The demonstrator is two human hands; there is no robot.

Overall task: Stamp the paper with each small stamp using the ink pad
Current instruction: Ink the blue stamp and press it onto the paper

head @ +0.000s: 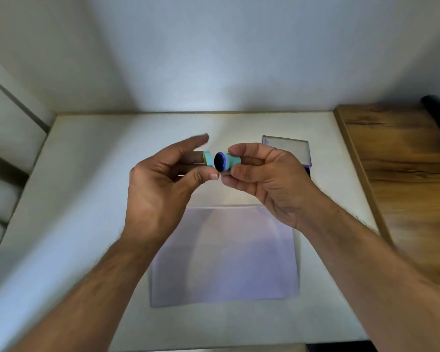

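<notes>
1. Head view: I look down at a white table pushed into a corner, with pale walls rising behind it and to the left.
2. My right hand is raised above the table, its fingers and thumb curled round a small teal stamp. The stamp lies on its side, and its dark, purple-rimmed face points left toward my other hand.
3. My left hand pinches the teal cap, which shows a yellow inner edge, between thumb and a finger. My index finger stretches out above it.
4. Cap and stamp are just beside each other and apart, with a narrow gap between them.
5. A sheet of white paper lies flat on the table below my hands, near the front edge. The picture is blurred, and I cannot tell whether any marks are on it.
6. Behind my right hand sits the ink pad, its clear lid standing open; my hand hides most of the dark base.
7. To the right, a wooden surface with strong brown grain butts against the white table. A dark object rests at its far end, too blurred to name.
8. On the left, beyond the table's edge, I see light panels with a dark seam running diagonally.
9. A bright patch of light falls on the back wall just above the table's far edge.
</notes>
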